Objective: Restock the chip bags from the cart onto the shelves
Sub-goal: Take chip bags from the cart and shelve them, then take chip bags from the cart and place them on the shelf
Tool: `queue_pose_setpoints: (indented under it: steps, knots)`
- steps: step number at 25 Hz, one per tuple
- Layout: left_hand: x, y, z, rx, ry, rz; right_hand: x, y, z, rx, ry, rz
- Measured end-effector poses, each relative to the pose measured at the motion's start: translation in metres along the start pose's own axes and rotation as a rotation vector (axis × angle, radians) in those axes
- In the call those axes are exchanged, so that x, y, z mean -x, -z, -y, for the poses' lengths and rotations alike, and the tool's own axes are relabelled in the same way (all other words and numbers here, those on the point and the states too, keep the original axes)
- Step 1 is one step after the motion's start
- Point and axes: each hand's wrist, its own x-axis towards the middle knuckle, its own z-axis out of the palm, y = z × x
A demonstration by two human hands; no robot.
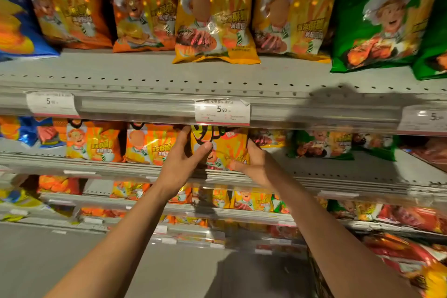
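Now, both hands, left point(180, 162) and right point(254, 164), gripping yellow chip bag point(226, 147) at shelf edge point(338, 180), open shelf rightward

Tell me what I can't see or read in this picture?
- Cart: outside the head view, not shown at all.
- Yellow chip bag: its sides are covered by the left hand and right hand, its top by the shelf rail.
- Side price tags: blurred, only a 5 reads.
- Top-shelf bags: tops cut off by the frame edge.
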Motion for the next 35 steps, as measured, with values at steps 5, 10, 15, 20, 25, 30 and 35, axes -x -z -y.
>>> queue_pose_setpoints:
  steps: [5,10,15,20,25,30,35]
  knots:
    - [-0.004,0.0,-0.008,-0.058,0.024,-0.189,-0.009,-0.015,-0.003,-0.017,0.053,-0.197]
    - [-0.005,-0.001,-0.005,-0.154,0.057,-0.184,-0.009,-0.024,-0.001,0.001,0.034,-0.236]
    - [0.011,-0.014,-0.007,-0.31,-0.164,-0.318,0.016,-0.029,0.012,0.164,-0.019,-0.322]
    - [0.055,-0.061,-0.005,-0.147,-0.604,-0.118,0.085,-0.038,-0.001,0.085,0.073,-0.72]
    - [0.095,-0.128,0.001,-0.177,-0.738,0.284,0.185,-0.028,-0.052,-0.037,-0.127,-0.915]
    - [0.115,-0.19,-0.002,-0.205,-0.671,0.595,0.291,-0.028,-0.125,-0.196,-0.439,-1.071]
    - [0.113,-0.264,0.014,-0.275,-0.572,0.789,0.353,-0.016,-0.205,-0.388,-0.677,-1.147]
